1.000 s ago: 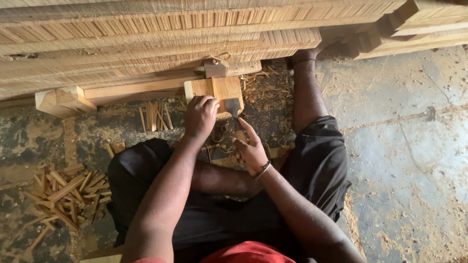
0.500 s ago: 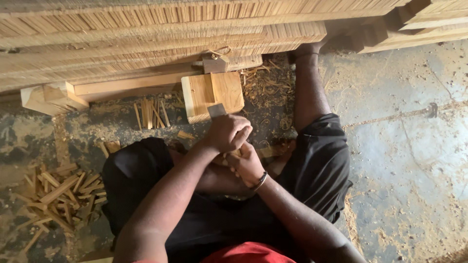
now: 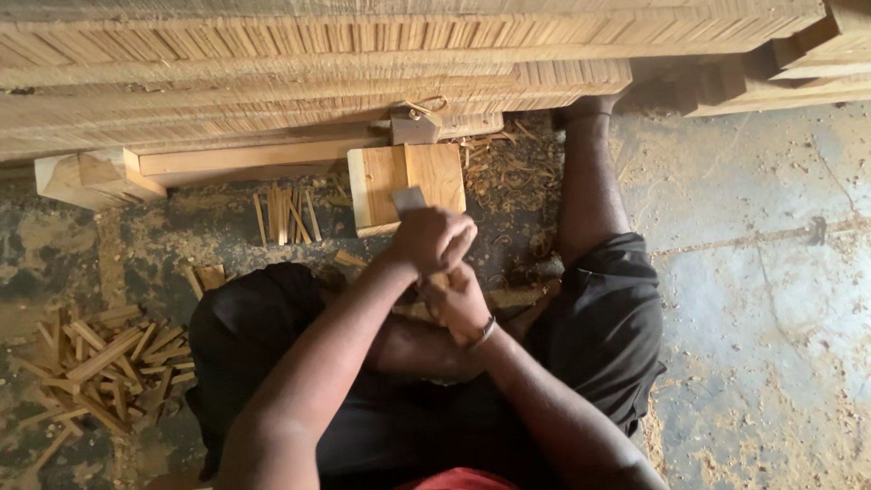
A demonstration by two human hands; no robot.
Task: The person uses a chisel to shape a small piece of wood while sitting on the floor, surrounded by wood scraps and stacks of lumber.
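My left hand (image 3: 432,238) is closed around a tool whose flat grey metal blade (image 3: 408,199) sticks out over a pale square wooden block (image 3: 435,172) on the floor. Just below it, my right hand (image 3: 464,307), with a bracelet at the wrist, is closed on a small pale wood piece (image 3: 440,282) that is mostly hidden by the left hand. The two hands touch, above my lap in black shorts (image 3: 608,336).
Stacked mats of thin wood strips (image 3: 318,54) fill the top. A wooden bar (image 3: 236,159) lies left of the block. Short sticks (image 3: 286,216) and a heap of split sticks (image 3: 100,363) lie at left. Shavings (image 3: 504,172) litter the concrete floor (image 3: 771,299).
My left hand left the wooden block and drew back toward my lap. It now sits on top of my right hand, with the grey blade pointing at the block.
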